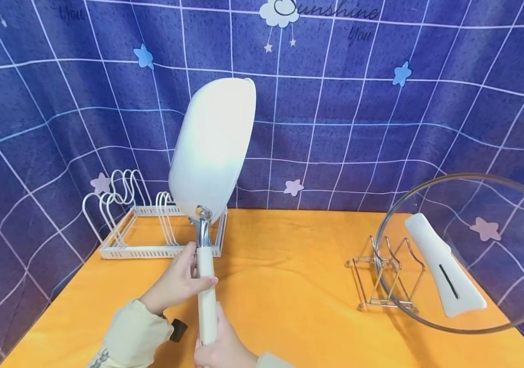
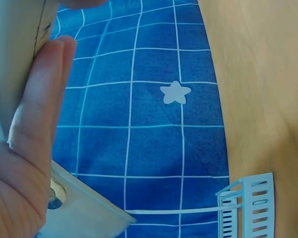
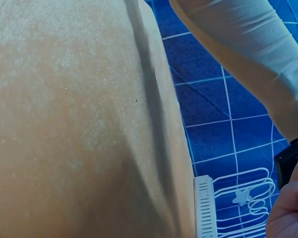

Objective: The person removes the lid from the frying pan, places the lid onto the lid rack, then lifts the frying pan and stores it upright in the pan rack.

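Observation:
A white frying pan (image 1: 213, 148) is held up, its body tilted on edge and its handle pointing down toward me. My left hand (image 1: 176, 281) grips the upper handle, the thumb across its front. At the handle's lower end my right hand (image 1: 227, 342) holds on, partly cut off by the frame. In the left wrist view, the left hand (image 2: 27, 148) lies along the pale handle (image 2: 10, 54), with part of the pan (image 2: 84, 210) below. Behind the pan stands a white dish rack (image 1: 119, 252) with wire loops; the pan hides some of its right side.
On the right, a glass lid (image 1: 510, 250) with a white handle (image 1: 446, 271) stands on edge in a small metal wire rack (image 1: 383, 276). An orange cloth (image 1: 289, 271) covers the table. A blue gridded curtain (image 1: 335, 128) hangs behind and at the sides.

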The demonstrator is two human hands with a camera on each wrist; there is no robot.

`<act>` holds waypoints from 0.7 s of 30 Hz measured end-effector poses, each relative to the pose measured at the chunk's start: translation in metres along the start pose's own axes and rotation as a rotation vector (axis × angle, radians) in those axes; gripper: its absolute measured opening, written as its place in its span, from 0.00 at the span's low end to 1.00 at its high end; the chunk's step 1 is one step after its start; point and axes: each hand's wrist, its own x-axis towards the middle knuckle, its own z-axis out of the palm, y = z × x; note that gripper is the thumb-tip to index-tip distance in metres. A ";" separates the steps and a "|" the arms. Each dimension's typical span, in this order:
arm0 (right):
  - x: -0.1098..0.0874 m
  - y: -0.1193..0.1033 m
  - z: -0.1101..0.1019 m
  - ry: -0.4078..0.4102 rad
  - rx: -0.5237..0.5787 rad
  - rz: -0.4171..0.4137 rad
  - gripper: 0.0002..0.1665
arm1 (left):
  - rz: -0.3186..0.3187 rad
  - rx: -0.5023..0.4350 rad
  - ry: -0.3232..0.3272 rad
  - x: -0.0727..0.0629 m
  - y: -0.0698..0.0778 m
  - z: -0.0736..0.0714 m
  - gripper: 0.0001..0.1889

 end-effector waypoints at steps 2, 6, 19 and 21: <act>0.001 -0.001 0.001 -0.005 -0.001 -0.001 0.38 | 0.011 0.007 -0.002 0.000 0.000 -0.001 0.24; 0.002 -0.004 0.001 -0.022 -0.015 0.006 0.39 | 0.007 0.029 0.000 0.001 0.003 -0.004 0.24; 0.001 -0.005 0.002 0.004 -0.034 0.012 0.39 | -0.065 0.019 0.001 0.000 0.005 -0.005 0.29; 0.001 -0.005 0.002 -0.004 -0.027 0.008 0.39 | -0.075 0.023 0.004 -0.001 0.005 -0.005 0.29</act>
